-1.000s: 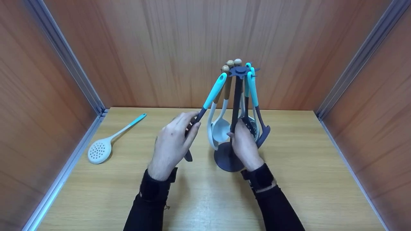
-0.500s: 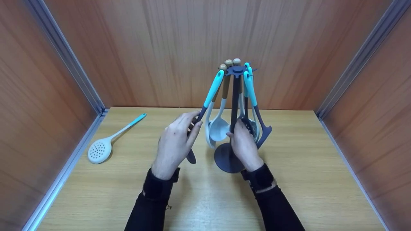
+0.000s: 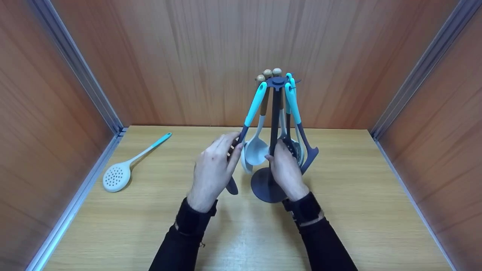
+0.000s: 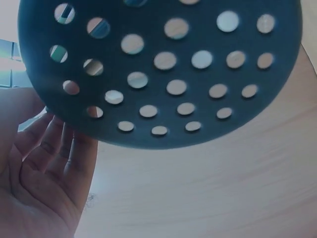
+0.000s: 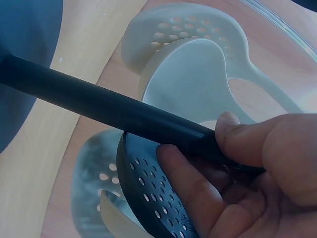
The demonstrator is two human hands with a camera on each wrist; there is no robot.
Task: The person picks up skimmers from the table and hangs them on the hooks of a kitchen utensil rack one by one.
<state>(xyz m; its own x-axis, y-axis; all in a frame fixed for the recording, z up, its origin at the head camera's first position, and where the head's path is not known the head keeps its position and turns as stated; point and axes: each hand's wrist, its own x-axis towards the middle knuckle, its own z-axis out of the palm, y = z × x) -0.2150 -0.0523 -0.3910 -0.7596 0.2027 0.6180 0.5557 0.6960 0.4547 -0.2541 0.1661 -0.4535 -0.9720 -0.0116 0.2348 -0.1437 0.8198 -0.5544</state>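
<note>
My left hand [image 3: 214,165] pinches a dark skimmer by its neck, with the turquoise handle [image 3: 256,103] tilted up to the left side of the rack's top. In the left wrist view the skimmer's round perforated head [image 4: 157,79] fills the upper part. My right hand [image 3: 288,173] grips the black pole [image 3: 276,113] of a utensil rack, thumb on one side and fingers on the other. Beside those fingers in the right wrist view hangs a dark slotted utensil [image 5: 166,181]. A pale spoon [image 3: 257,150] hangs behind the pole.
Several more utensils with wooden or turquoise handles hang around the rack, including a dark one [image 3: 310,155] at its right. A white skimmer [image 3: 130,162] lies on the table [image 3: 357,210] at the left. Wooden panels [image 3: 211,56] enclose the back and both sides.
My left hand has moved to the right with the skimmer, whose handle end now overlaps the rack's top. The rack shifted slightly left at first; my right hand stayed on the pole.
</note>
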